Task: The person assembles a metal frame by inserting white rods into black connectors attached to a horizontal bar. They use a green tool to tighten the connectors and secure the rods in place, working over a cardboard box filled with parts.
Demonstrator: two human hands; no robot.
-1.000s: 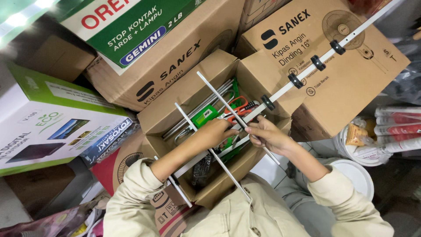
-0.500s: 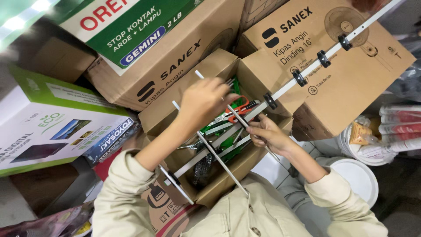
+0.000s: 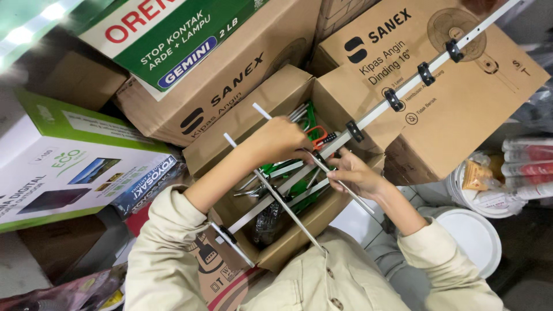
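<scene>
Antenna boom (image 3: 368, 122), white, with black clips, runs diagonally over the open cardboard box (image 3: 276, 95). Head view: left hand (image 3: 282, 140) has dropped back from its raised spot of half a second ago and now closes its fingers around a thin cross rod (image 3: 275, 197) beside the boom. Right hand (image 3: 352, 173) stays pinched on another rod just below. Fitting looks under way.

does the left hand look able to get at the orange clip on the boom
Probably yes. The left hand sits right beside the orange clip on the boom, above the open box, and nothing lies between them; the right hand stays lower.
</scene>
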